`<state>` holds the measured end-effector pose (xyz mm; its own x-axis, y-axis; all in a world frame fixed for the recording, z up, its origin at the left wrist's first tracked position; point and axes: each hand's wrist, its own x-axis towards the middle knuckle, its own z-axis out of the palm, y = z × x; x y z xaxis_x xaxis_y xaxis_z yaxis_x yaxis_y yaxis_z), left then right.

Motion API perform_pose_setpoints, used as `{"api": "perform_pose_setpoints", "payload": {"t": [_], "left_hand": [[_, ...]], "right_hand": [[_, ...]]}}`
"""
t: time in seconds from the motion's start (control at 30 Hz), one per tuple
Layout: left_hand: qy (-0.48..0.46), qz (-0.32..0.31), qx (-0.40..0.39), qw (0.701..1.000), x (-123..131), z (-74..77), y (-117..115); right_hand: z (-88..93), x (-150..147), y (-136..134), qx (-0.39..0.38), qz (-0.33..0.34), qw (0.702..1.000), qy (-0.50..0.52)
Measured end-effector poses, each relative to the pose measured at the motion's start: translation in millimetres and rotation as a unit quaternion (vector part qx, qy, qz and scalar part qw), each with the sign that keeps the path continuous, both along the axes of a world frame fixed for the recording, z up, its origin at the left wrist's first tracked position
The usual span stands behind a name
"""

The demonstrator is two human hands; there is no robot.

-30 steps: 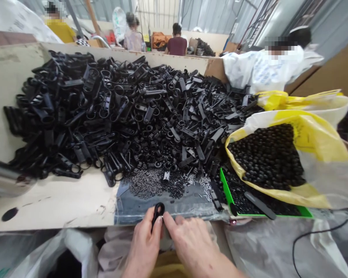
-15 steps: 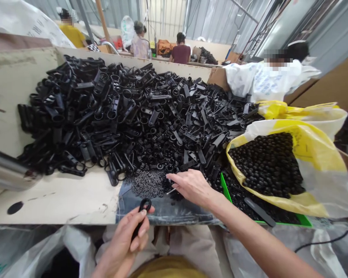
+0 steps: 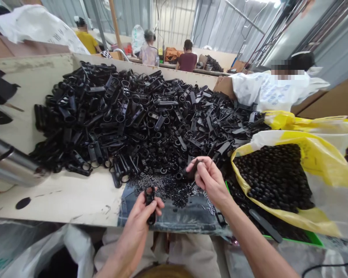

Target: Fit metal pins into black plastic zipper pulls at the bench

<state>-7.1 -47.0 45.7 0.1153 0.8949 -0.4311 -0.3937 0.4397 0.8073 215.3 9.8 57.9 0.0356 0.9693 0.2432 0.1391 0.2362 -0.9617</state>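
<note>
My left hand point(image 3: 142, 214) is closed around a black plastic handle-like part point(image 3: 150, 197) with a rounded end, held above the front edge of the bench. My right hand point(image 3: 211, 179) hovers to the right, thumb and fingers pinched on a small dark piece point(image 3: 195, 167) whose shape is blurred. Below the hands lies a dark blue cloth point(image 3: 174, 220) bearing small grey pieces point(image 3: 152, 183), tiny black pieces point(image 3: 176, 195) and thin metal pins point(image 3: 210, 206). A large heap of black plastic parts point(image 3: 127, 112) rises behind them.
On the right, a yellow-and-white sack point(image 3: 330, 185) of black round pieces stands partly over a green tray point(image 3: 313, 237). A metal cylinder point(image 3: 11, 162) juts in at left. An open white bag point(image 3: 78, 247) hangs below the bench. Several people work beyond the back board.
My right hand has lifted from the small pieces and moved right, now pinching a dark piece. My left hand has turned the black part more upright. The view has shifted slightly.
</note>
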Motion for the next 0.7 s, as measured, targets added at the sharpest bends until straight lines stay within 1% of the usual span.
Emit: {"api": "perform_pose_setpoints", "payload": {"t": [0.07, 0.13, 0.23, 0.3, 0.4, 0.47, 0.53, 0.57, 0.63, 0.7], "left_hand": [[-0.012, 0.004, 0.004, 1.000, 12.4, 2.0, 0.8], [-0.032, 0.004, -0.004, 0.999, 24.5, 2.3, 1.2], [-0.047, -0.001, -0.017, 0.999, 36.8, 0.3, 2.1], [-0.045, -0.006, -0.021, 0.999, 39.4, -1.2, 3.3], [-0.040, 0.001, -0.035, 0.999, 36.6, -1.1, 6.0], [-0.050, 0.006, -0.049, 0.998, 33.1, 0.4, 6.7], [-0.092, 0.009, -0.060, 0.994, 30.1, 2.3, 5.2], [-0.123, 0.010, -0.067, 0.990, 29.0, 3.1, 3.5], [-0.176, 0.015, -0.083, 0.981, 27.8, 4.0, -1.1], [-0.200, 0.018, -0.098, 0.975, 27.6, 4.5, -6.2]], "right_hand": [[-7.7, -6.8, -12.5, -0.063, -0.008, 0.995, 0.082], [-16.9, -12.7, -18.1, -0.114, -0.019, 0.985, 0.127], [-25.6, -13.2, -10.9, -0.151, -0.043, 0.973, 0.167], [-24.2, -8.2, -2.6, -0.168, -0.051, 0.967, 0.187], [-13.1, -2.1, -1.8, -0.202, -0.036, 0.956, 0.209], [-4.6, -4.8, -13.9, -0.229, -0.005, 0.950, 0.215], [0.0, -13.8, -33.7, -0.251, 0.044, 0.944, 0.209], [0.2, -19.9, -44.8, -0.253, 0.070, 0.944, 0.201], [-3.4, -33.2, -65.5, -0.234, 0.106, 0.952, 0.165], [-9.7, -45.9, -80.8, -0.213, 0.105, 0.960, 0.144]]}}
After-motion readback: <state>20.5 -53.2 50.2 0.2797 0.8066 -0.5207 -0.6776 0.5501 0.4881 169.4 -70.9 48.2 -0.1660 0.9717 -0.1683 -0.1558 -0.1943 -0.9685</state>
